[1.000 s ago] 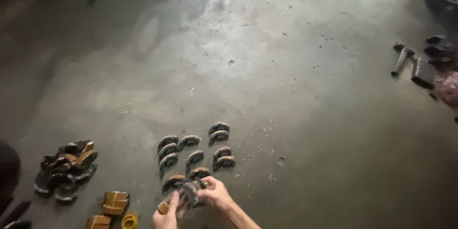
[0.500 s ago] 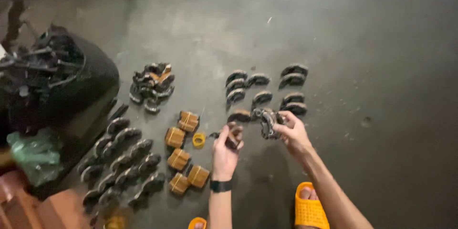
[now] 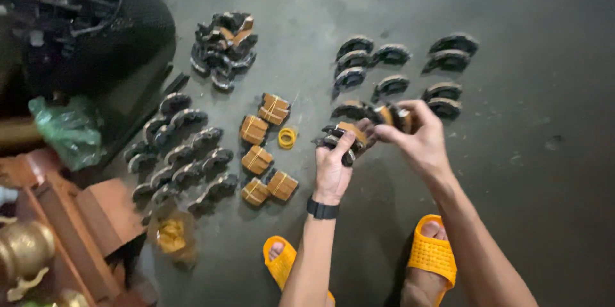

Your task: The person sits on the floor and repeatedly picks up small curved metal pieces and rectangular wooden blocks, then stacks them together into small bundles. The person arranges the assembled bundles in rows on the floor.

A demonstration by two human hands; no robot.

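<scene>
My left hand [image 3: 333,169] grips a bundle of dark curved brake-shoe parts [image 3: 343,135] with tan lining. My right hand [image 3: 419,140] pinches another curved shoe [image 3: 392,115] next to that bundle, just above the concrete floor. Beyond my hands, several single dark shoes [image 3: 391,57] lie in rows on the floor. A black band sits on my left wrist [image 3: 321,209].
Several tan banded bundles [image 3: 262,153] and a yellow rubber-band ring [image 3: 287,137] lie left of my hands. Rows of dark shoes [image 3: 182,153] and a pile [image 3: 224,48] lie farther left. A black basket [image 3: 96,25] and green bag [image 3: 64,131] stand at left. Yellow sandals [image 3: 432,252] are on my feet.
The view has swung left and closer, bringing the basket and left rows into sight. My hands have stayed together on the shoes, now holding them bunched.
</scene>
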